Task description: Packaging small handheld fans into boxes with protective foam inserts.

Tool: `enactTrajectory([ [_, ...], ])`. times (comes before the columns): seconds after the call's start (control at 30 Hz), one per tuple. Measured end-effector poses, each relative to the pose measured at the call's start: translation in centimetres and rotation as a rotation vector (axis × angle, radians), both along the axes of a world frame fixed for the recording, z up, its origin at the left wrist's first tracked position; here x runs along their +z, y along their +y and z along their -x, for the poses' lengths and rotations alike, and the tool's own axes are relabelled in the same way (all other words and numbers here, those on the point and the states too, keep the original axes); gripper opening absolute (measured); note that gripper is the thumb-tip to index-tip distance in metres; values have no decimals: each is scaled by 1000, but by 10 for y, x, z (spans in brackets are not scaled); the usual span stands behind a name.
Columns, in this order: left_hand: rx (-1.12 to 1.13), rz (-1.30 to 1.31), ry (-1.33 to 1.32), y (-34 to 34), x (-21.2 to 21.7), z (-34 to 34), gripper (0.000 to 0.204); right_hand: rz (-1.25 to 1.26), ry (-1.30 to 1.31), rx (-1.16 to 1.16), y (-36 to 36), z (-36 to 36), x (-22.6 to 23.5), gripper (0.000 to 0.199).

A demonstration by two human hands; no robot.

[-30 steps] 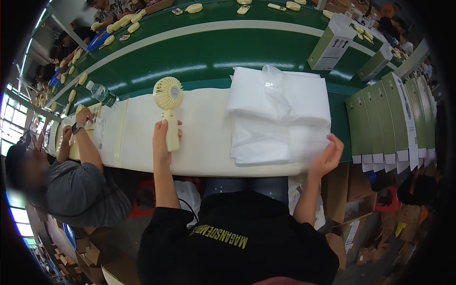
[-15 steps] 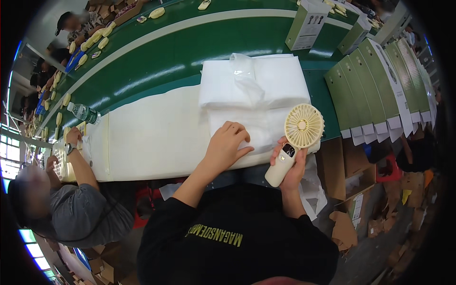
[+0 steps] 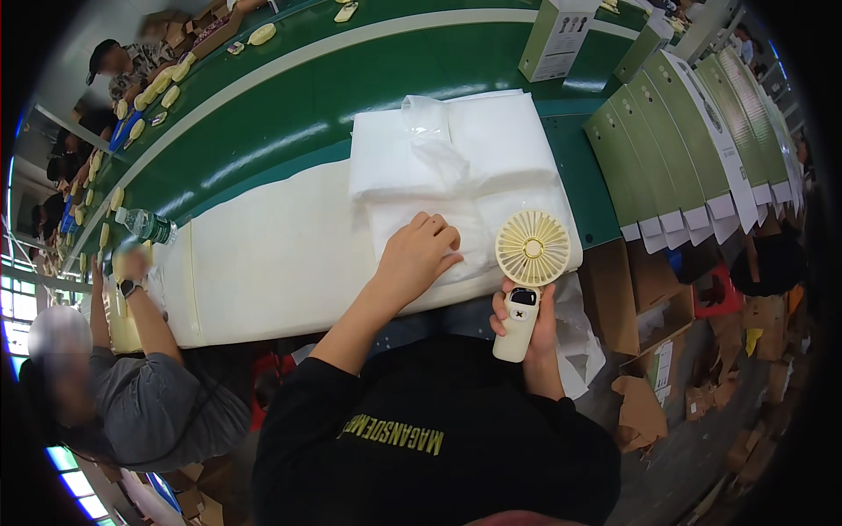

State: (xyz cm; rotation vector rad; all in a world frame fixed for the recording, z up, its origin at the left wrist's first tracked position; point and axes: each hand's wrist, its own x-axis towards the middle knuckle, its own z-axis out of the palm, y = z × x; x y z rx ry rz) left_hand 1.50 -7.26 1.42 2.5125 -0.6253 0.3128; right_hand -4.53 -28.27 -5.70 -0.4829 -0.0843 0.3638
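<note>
Apparently at sheet-picking, you clasp the fan (image 3: 531,259) in your right hand (image 3: 545,331) — left hand (image 3: 419,254) curled over the sheets (image 3: 478,184), pinch unclear — parting one would need a light touch.

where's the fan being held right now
In the head view, the fan is right of centre, held in the right hand, its top seen against the lower right of the white stack.

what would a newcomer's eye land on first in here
Probably the cream handheld fan, held head up in the right hand right of centre. To its left, the left hand is on or just over the pile of white wrapping. Green boxes with white flaps line the right side.
</note>
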Motion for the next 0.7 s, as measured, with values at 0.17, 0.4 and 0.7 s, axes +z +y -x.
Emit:
enactTrajectory([
  [0.17, 16, 104, 116, 9, -2, -8, 7, -68, -107, 142, 3, -2, 1, 62],
  [0.4, -13, 668, 587, 16, 3, -16, 14, -15, -118, 178, 50, -24, 20, 62],
  [0.7, -261, 203, -500, -11, 34, 26, 31, 1123, -696, -590, 44, -44, 62, 53],
])
